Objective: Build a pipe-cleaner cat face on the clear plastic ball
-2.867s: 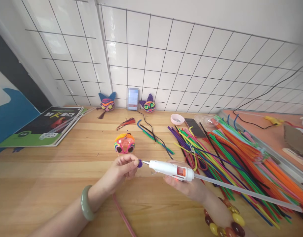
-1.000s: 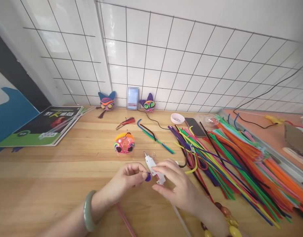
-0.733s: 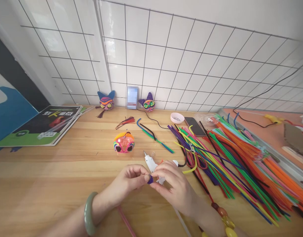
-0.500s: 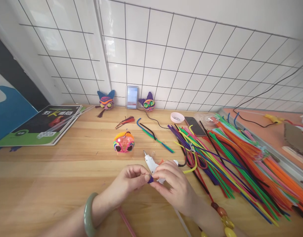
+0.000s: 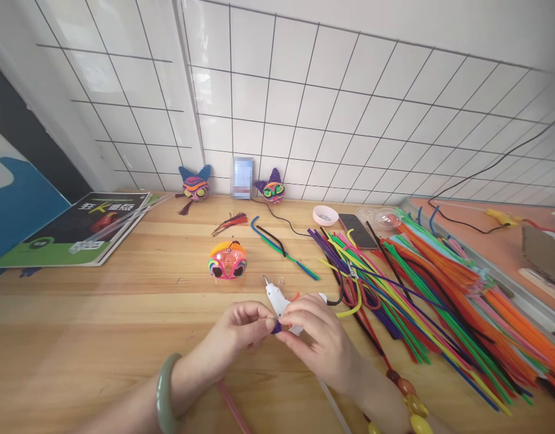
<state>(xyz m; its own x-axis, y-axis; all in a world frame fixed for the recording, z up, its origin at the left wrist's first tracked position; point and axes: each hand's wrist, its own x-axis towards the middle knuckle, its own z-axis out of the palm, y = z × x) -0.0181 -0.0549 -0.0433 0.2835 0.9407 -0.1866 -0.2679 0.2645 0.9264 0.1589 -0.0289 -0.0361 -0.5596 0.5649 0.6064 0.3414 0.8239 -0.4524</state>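
Observation:
Between my hands is a small dark purple piece [image 5: 276,326], perhaps coiled pipe cleaner; its full shape is hidden by my fingers. My left hand [image 5: 244,327] pinches it from the left with thumb and forefinger. From the right, the fingertips of my right hand [image 5: 317,337] close on it too. Just behind my right hand lies a white glue gun [image 5: 274,298], its nozzle pointing up and left. Beyond my left hand sits a clear ball [image 5: 227,261] trimmed with orange, pink and several other colours, with two dark eye shapes.
Bundles of coloured pipe cleaners [image 5: 413,301] cover the right side. At the back stand a blue-eared figure [image 5: 195,183], a purple-eared one [image 5: 271,186] and a small screen [image 5: 242,178]. A pink bowl [image 5: 325,216] and a phone [image 5: 358,231] lie behind the bundles. A book [image 5: 73,229] is at left.
Almost nothing differs. Both hands keep their pinch on the purple piece, and the view has shifted very slightly.

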